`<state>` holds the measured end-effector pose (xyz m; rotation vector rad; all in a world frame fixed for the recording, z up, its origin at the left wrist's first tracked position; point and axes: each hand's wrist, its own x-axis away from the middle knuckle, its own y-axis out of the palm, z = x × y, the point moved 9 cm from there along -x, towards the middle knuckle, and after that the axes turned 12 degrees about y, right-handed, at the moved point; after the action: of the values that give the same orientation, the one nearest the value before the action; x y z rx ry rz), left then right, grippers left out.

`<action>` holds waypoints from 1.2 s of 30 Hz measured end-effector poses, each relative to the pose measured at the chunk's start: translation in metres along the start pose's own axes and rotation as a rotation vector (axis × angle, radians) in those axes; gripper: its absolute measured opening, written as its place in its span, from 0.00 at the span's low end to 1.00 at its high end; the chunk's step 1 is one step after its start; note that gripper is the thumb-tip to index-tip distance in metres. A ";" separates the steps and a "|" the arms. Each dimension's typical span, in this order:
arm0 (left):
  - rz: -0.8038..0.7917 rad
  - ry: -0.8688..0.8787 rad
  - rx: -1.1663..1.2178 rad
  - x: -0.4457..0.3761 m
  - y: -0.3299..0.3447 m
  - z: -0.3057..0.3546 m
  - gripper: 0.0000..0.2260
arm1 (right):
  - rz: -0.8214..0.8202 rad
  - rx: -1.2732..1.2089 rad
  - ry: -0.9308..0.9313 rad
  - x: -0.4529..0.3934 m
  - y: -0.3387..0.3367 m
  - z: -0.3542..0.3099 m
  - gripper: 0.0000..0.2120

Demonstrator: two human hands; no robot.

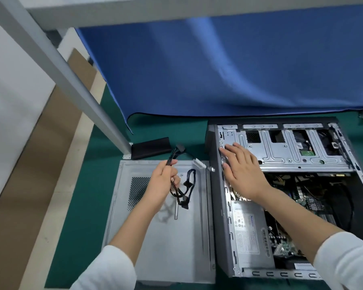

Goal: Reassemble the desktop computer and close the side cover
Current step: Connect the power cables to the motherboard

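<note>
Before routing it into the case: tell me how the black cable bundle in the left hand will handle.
The black cable bundle is probably floppy: it droops in loops below the left hand. Likely light, since a pinch holds it. Its dangling connectors may snag on case edges.

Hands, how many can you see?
2. The left hand holds a black cable bundle above the side cover. The right hand lies flat on the open computer case.

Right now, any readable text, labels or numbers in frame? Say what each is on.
None can be read.
Power supply label: printed lines and a blue logo, too small and blurred.
White sticker at the case's near edge: print blurred.
Motherboard: markings too small.
Side cover, cable bundle: no text visible.
</note>
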<state>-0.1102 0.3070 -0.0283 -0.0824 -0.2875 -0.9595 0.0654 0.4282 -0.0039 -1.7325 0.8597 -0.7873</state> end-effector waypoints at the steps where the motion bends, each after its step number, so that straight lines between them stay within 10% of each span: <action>1: 0.024 0.005 0.046 0.004 0.000 0.012 0.13 | -0.078 -0.056 0.006 -0.001 0.001 0.000 0.24; 6: 0.074 0.045 0.311 0.025 0.024 0.072 0.12 | -0.432 -0.795 0.240 0.016 -0.031 -0.013 0.29; 17: -0.097 0.057 0.624 0.082 0.131 0.123 0.10 | -0.709 -1.525 0.515 0.081 -0.057 -0.007 0.22; 28: 0.148 -0.022 0.125 0.117 0.121 0.046 0.10 | -0.732 -1.517 0.559 0.105 -0.062 0.047 0.05; 36: -0.066 -0.103 -0.009 0.134 0.171 0.028 0.15 | -0.728 -1.537 0.539 0.115 -0.056 0.056 0.05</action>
<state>0.0962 0.3041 0.0453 -0.1314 -0.3825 -1.0240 0.1832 0.3722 0.0463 -3.3995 1.3716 -1.2144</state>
